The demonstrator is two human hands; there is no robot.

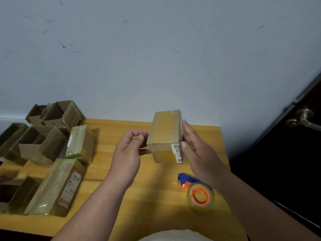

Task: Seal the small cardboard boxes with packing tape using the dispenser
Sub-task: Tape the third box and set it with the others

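Observation:
A small closed cardboard box [164, 136] with a white label at its lower right corner is lifted above the wooden table [152, 197]. My right hand [194, 145] holds its right side, fingers straight along that face and thumb at the front edge. My left hand [129, 148] is at the box's left side with fingers curled; its fingertips touch the left edge, and whether they pinch anything is unclear. The tape dispenser [197, 190], blue and orange with a clear roll, lies on the table below my right hand.
Several taped boxes [81, 141] and open empty boxes [41, 140] crowd the table's left side. A grey wall stands right behind the table. A dark door with a metal handle [302, 118] is at the right.

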